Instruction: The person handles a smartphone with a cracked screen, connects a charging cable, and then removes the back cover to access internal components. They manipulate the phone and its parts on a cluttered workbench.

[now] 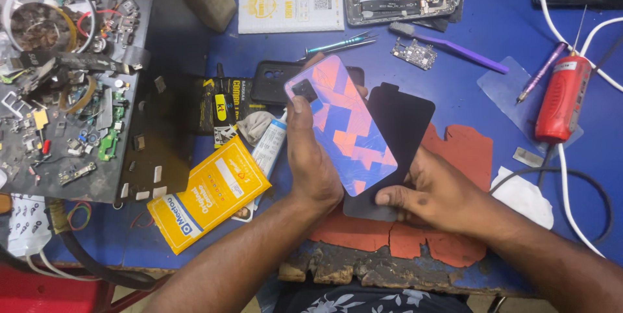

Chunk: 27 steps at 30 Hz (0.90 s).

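Both hands grip phone [342,125]; yellow packet [207,194] left.

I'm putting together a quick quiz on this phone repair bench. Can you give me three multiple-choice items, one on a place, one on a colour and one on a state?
1. Where does the yellow packet lie?
A. Left of the left hand
B. On the red tool
C. Under the opened phone

2. What colour is the pen-shaped tool beside the red tool?
A. Green
B. Purple
C. White

3. How is the phone back cover held?
A. Lying flat on the bench, untouched
B. Lifted, gripped by the left hand, with the right hand on a dark panel behind it
C. Pinned under the yellow packet

Answers:
1 A, the packet sits on the blue bench to the left of the left hand.
2 B, its slim body is purple.
3 B, the left thumb lies across the cover while the right hand grips the dark panel.
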Tool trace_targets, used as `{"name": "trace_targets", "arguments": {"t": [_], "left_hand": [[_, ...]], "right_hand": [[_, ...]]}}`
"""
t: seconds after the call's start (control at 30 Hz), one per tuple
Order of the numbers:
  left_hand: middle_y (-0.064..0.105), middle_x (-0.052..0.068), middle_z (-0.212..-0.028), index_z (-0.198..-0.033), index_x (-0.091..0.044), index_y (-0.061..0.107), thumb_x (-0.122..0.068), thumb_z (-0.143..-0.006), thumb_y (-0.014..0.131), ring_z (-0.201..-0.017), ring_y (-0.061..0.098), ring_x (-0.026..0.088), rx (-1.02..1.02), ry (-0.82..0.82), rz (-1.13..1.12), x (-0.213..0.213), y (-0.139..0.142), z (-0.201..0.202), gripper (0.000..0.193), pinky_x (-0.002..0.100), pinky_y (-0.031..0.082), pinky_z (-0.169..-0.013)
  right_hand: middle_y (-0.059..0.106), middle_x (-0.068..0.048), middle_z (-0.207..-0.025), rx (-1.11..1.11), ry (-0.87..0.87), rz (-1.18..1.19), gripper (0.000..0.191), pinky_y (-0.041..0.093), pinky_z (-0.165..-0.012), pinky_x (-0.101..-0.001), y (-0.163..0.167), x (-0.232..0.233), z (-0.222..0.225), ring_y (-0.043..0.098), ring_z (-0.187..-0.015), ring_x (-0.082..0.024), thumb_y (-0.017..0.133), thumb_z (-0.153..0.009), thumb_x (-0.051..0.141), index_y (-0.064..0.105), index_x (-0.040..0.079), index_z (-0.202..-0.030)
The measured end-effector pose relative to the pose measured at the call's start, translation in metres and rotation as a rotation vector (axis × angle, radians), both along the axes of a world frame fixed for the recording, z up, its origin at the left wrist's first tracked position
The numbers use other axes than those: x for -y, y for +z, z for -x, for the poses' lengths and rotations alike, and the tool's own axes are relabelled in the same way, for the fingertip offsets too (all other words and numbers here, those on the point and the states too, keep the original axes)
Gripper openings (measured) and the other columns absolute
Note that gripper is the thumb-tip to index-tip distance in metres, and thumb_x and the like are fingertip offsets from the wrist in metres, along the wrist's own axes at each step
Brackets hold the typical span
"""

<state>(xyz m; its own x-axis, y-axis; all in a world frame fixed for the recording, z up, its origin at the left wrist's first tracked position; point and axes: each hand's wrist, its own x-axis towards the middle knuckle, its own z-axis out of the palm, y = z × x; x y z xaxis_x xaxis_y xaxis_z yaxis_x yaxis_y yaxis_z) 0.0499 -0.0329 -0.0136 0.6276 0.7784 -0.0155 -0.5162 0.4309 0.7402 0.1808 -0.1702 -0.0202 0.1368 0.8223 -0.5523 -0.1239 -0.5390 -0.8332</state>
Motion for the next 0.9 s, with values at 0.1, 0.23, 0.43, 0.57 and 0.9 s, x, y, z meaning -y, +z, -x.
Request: {"name": "trace_targets", "arguments": {"t": [0.1, 0.23, 0.43, 0.57, 0.9], "left_hand": [[0.062, 0.016, -0.122, -0.156, 0.001, 0.038, -0.052, -0.115, 0.033, -0.109, 0.063, 0.022, 0.090, -0.046, 0.079, -0.004, -0.002, -0.001, 0.067, 0.037, 0.055, -0.094], [0.061, 0.014, -0.124, -0.163, -0.010, 0.029, -0.053, -0.110, 0.033, -0.115, 0.061, 0.022, 0.074, -0.034, 0.050, -0.007, -0.003, -0.003, 0.068, 0.038, 0.052, -0.101], [0.055, 0.013, -0.139, -0.165, -0.009, 0.025, -0.054, -0.111, 0.035, -0.127, 0.056, 0.023, 0.012, -0.043, -0.077, 0.001, 0.001, -0.003, 0.071, 0.040, 0.047, -0.112], [0.052, 0.013, -0.142, -0.170, -0.014, 0.016, -0.055, -0.112, 0.037, -0.128, 0.052, 0.024, 0.057, -0.139, -0.096, -0.002, 0.002, -0.001, 0.074, 0.041, 0.044, -0.113], [0.057, 0.008, -0.133, -0.156, -0.011, 0.031, -0.029, -0.106, 0.062, -0.122, 0.057, 0.018, 0.057, -0.165, 0.036, -0.028, -0.003, 0.005, 0.061, 0.039, 0.048, -0.109]], "right_hand": [[0.070, -0.006, -0.091, 0.038, -0.025, -0.064, 0.071, 0.057, -0.055, -0.0288, 0.002, 0.000, -0.010, 0.065, -0.066, -0.011, 0.075, -0.081, 0.009, 0.042, 0.011, -0.144], [0.066, -0.004, -0.095, -0.010, -0.086, -0.207, 0.067, 0.057, -0.059, -0.0285, 0.003, 0.001, -0.013, 0.065, -0.073, -0.011, 0.075, -0.083, 0.005, 0.044, 0.007, -0.141], [0.069, -0.009, -0.085, 0.042, -0.131, -0.054, 0.075, 0.055, -0.057, -0.0288, 0.001, 0.000, -0.002, 0.067, -0.067, -0.013, 0.065, -0.081, -0.005, 0.039, 0.014, -0.148], [0.069, -0.007, -0.080, 0.049, -0.117, -0.090, 0.065, 0.056, -0.056, -0.0289, -0.003, 0.001, -0.006, 0.073, -0.069, -0.013, 0.062, -0.085, -0.008, 0.037, 0.007, -0.143], [0.068, -0.005, -0.079, 0.130, -0.317, -0.253, 0.068, 0.046, -0.058, -0.0231, 0.009, 0.016, -0.049, 0.059, -0.068, -0.008, 0.074, -0.091, 0.002, 0.049, 0.006, -0.154]]}}
